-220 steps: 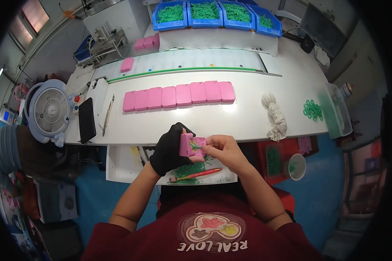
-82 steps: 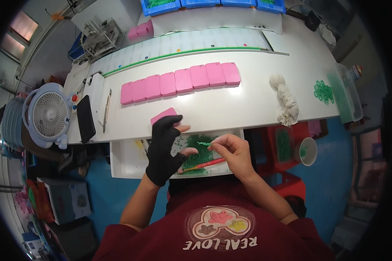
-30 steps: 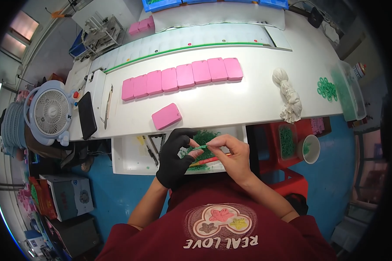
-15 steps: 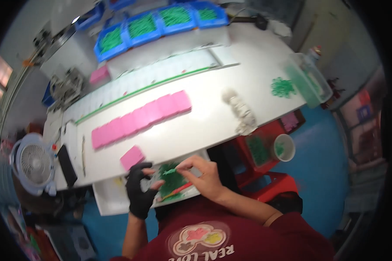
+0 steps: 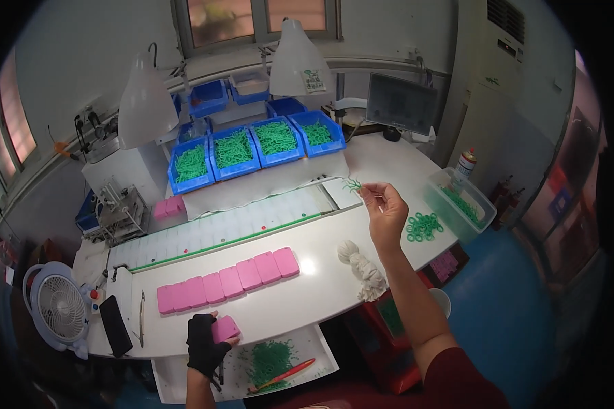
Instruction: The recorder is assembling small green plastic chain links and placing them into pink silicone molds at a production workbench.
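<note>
A small green sprig-like plastic piece (image 5: 352, 184) is pinched between the thumb and fingertips of the right hand (image 5: 383, 213), which is raised above the far right part of the white desk (image 5: 320, 300); the fingers are together, clamped on the piece, and nothing stands between them and the camera. Just to the right of those fingers and lower lies a heap of green rings (image 5: 424, 226) on the desk, and past it a clear plastic tub (image 5: 457, 202) with more green bits. Below the hand a knot of white cord (image 5: 362, 263) rests on the desk. Beyond the fingers, further back, four blue bins (image 5: 252, 146) of green parts stand in a row under two white lamp shades (image 5: 145, 102). The left hand (image 5: 205, 341), in a black fingerless glove, is at the near edge of the desk, its fingers curled around a single pink case (image 5: 224, 330) and closed on it. Just behind those fingers runs a row of pink cases (image 5: 228, 281) laid side by side. Below and to the right of the gloved fingers a white tray (image 5: 320, 354) holds loose green parts (image 5: 269, 354) and a red tool (image 5: 283, 375). To the left lie a black phone (image 5: 114, 325) and a small fan (image 5: 58, 308).
</note>
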Action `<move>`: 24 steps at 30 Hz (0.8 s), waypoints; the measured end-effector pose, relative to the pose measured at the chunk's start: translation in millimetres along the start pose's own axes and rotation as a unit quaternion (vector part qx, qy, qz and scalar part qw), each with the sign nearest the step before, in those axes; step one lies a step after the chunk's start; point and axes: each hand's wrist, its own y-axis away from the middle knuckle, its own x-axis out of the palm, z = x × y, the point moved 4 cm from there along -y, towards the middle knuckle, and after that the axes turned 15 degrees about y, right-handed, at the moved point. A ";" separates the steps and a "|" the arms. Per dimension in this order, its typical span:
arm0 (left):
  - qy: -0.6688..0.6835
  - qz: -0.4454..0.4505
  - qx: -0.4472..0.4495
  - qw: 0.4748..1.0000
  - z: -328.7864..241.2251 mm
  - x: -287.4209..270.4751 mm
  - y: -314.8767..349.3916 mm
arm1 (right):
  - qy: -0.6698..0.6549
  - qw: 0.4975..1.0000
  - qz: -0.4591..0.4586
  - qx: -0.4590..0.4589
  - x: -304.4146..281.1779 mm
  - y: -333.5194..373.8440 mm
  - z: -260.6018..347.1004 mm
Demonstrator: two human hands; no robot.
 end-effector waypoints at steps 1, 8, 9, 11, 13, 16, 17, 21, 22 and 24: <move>0.000 0.000 0.003 1.000 -0.7 0.5 -1.2 | 0.019 1.000 0.006 -0.009 20.0 -8.4 1.9; 0.025 -0.040 0.007 0.999 -3.5 5.3 -4.6 | 0.040 0.991 0.086 -0.098 183.0 -45.1 18.3; 0.019 -0.046 0.011 0.999 -6.6 5.5 -5.3 | 0.082 0.983 0.068 -0.149 204.6 -52.4 19.2; 0.015 -0.047 0.005 0.999 -5.6 5.2 -3.6 | 0.117 0.971 0.056 -0.202 248.6 -63.4 22.3; 0.012 -0.046 -0.004 0.999 -4.8 4.3 -3.5 | 0.175 0.947 0.006 -0.268 282.5 -72.2 29.7; 0.015 -0.027 -0.015 0.999 -1.7 5.8 -4.3 | 0.227 0.935 -0.021 -0.273 335.0 -86.1 21.7; 0.012 -0.032 -0.008 0.999 0.9 6.9 -4.4 | 0.242 0.931 -0.023 -0.271 347.3 -89.2 20.9; 0.006 -0.041 0.003 0.999 2.7 8.5 -5.6 | 0.304 0.927 0.049 -0.212 382.0 -107.1 17.4; 0.006 -0.040 0.001 0.999 2.2 7.2 -5.2 | 0.358 0.904 0.100 -0.212 391.0 -111.3 19.2; 0.007 -0.047 0.017 0.999 -8.3 -2.2 -8.0 | 0.412 0.873 0.154 -0.211 397.5 -112.7 22.2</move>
